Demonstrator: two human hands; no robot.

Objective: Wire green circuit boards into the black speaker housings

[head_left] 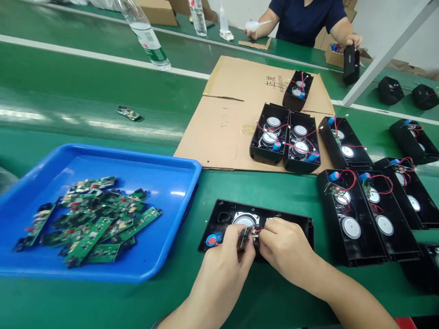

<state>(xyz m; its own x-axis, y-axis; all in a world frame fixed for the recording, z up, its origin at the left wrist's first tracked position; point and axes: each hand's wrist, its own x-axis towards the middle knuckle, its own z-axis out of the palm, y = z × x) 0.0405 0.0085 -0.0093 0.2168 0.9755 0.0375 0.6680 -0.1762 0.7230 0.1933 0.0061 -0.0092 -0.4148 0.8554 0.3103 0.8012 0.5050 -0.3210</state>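
In front of me a black speaker housing [295, 219] lies open side up. A round white speaker [246, 220] and a blue cylindrical battery [214, 239] show inside it. My left hand [224, 260] pinches a small green circuit board [244, 236] above the housing. Against the board's right end, the fingers of my right hand [286, 249] are closed together at a small connector area with bits of red and white. What exactly those fingertips grip is hidden. Both hands cover the lower middle of the housing.
A blue tray [171, 219] with piled circuit boards [103, 214] stands left. One loose board [129, 113] lies beyond it. Several speaker housings [353, 214] stand right and on a cardboard sheet [219, 132]. Across the bench, a person [302, 23] holds a housing and a white bottle.
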